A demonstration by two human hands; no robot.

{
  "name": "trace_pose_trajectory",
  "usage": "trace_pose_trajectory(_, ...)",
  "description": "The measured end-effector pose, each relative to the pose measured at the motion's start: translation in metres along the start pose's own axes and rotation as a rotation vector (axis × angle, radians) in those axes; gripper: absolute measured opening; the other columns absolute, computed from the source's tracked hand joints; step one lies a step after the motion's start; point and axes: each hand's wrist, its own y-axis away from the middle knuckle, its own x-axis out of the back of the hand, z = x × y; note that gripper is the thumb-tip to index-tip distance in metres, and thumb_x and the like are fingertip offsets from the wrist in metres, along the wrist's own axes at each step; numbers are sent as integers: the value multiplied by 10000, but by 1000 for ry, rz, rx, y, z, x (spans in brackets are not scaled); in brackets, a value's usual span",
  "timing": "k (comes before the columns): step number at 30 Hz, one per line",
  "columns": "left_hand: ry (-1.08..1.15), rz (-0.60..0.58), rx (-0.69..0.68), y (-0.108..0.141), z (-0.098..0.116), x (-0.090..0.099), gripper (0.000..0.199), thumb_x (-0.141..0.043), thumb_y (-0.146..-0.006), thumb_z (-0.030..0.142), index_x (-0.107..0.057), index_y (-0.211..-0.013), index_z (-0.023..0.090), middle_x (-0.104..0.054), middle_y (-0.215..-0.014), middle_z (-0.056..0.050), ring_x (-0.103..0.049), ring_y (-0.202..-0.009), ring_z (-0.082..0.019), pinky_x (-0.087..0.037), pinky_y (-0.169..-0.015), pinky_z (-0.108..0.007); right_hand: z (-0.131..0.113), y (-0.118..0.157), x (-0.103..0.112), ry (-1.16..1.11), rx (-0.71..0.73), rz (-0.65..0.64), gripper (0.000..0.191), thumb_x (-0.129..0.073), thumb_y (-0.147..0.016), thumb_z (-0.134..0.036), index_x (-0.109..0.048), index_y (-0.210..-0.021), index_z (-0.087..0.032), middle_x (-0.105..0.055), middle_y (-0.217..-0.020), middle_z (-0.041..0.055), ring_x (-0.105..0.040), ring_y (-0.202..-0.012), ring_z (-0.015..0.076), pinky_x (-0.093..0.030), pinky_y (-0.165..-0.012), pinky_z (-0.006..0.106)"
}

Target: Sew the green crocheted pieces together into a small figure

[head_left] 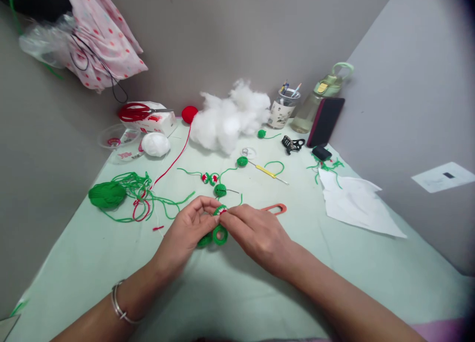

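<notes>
Near the middle of the table, my left hand (193, 220) and my right hand (256, 231) meet around a small green crochet piece (220, 210) with white and red on it. Fingertips of both hands pinch it. Just below it a green ring (220, 235) shows between the hands, and another green piece (205, 240) lies under my left fingers. A green ball (220, 190) with a dark needle through it rests beyond my fingertips. Two small red, white and green pieces (210, 178) lie farther back. My fingers partly hide the held piece.
Green yarn (107, 195) lies left, with red strands beside it. White stuffing (232, 117), a red yarn ball (189, 114) and red scissors (137, 112) are at the back. A yellow crochet hook (265, 171), orange holder (278, 209), phone (326, 122), bottle (306, 112) and paper (352, 198) are right.
</notes>
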Motion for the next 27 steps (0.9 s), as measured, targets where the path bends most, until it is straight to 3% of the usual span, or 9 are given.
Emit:
trace_pose_trajectory(4, -133, 22, -34, -1, 1, 1, 254, -753, -829, 343, -618, -978, 187, -551, -730, 46, -484, -564, -70, -368, -554, -202, -5, -5, 3, 49, 19, 40, 330, -409, -981, -54, -652, -786, -160, -653, -696, 37, -535, -595, 130, -375, -523, 274)
trace_pose_trajectory(7, -182, -28, -32, -1, 2, 1, 249, -763, -814, 316, -607, -960, 187, -487, -689, 66, -392, -540, -61, -300, -525, -198, -9, -7, 4, -72, -46, 109, 294, -454, -966, -70, -657, -782, -177, -641, -726, 38, -531, -612, 121, -391, -548, 265)
trace_pose_trajectory(11, -180, -57, -69, 0, 4, 1, 250, -739, -840, 332, -610, -1017, 211, -525, -786, 42, -406, -588, -78, -312, -548, -211, -6, -8, 4, -490, -341, 95, 155, -542, -964, -159, -672, -885, -190, -650, -915, 67, -602, -733, 127, -457, -597, 247)
trace_pose_trajectory(13, -218, -69, -91, 1, 5, 1, 211, -699, -875, 356, -636, -1026, 224, -526, -783, 36, -398, -583, -86, -305, -547, -223, -2, -9, 5, -655, -493, 96, 111, -586, -950, -192, -676, -885, -203, -642, -902, 52, -601, -755, 135, -453, -589, 249)
trace_pose_trajectory(16, -286, -95, -110, 3, 6, 1, 175, -675, -889, 381, -684, -922, 210, -500, -689, 36, -388, -578, -101, -304, -560, -237, 1, -11, 6, -775, -609, 125, 101, -642, -921, -218, -690, -832, -208, -625, -829, 32, -579, -747, 142, -439, -592, 258)
trace_pose_trajectory(21, -320, -117, -122, 4, 7, 1, 189, -707, -861, 378, -721, -861, 189, -569, -713, 6, -446, -633, -128, -343, -603, -244, -1, -12, 7, -915, -665, 69, 119, -649, -914, -228, -678, -804, -195, -590, -798, 12, -540, -687, 119, -426, -591, 257)
trace_pose_trajectory(27, -297, -121, -73, 2, 4, 1, 204, -729, -835, 367, -673, -782, 179, -542, -656, 26, -440, -604, -114, -345, -590, -239, 1, -12, 10, -872, -557, -19, 121, -636, -922, -202, -673, -807, -192, -586, -811, 16, -545, -758, 131, -425, -637, 258)
